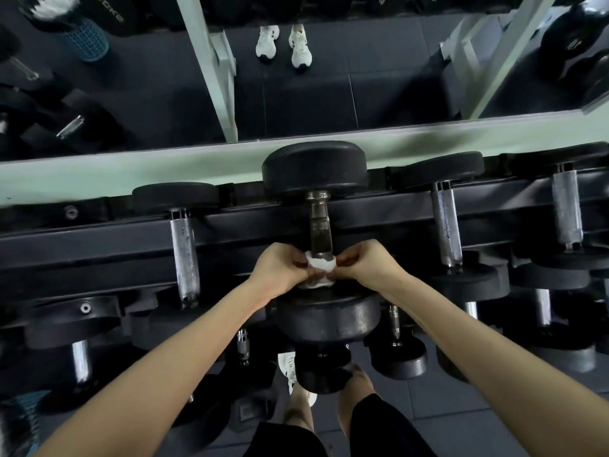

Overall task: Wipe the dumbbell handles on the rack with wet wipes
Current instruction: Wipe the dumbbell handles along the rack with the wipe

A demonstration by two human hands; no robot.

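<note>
A large black dumbbell point(314, 168) lies on the top tier of the rack point(99, 245), its dark metal handle point(319, 225) pointing toward me. A white wet wipe point(320, 270) is wrapped around the near end of that handle. My left hand point(280, 270) pinches the wipe from the left side. My right hand point(369, 263) pinches it from the right. The wipe hides the part of the handle beneath it.
Smaller dumbbells with bright knurled handles point(184, 255) point(445, 222) point(566, 209) lie either side on the same tier. More dumbbells point(397, 357) sit on lower tiers. A mirror point(296, 77) behind the rack reflects the floor and white shoes.
</note>
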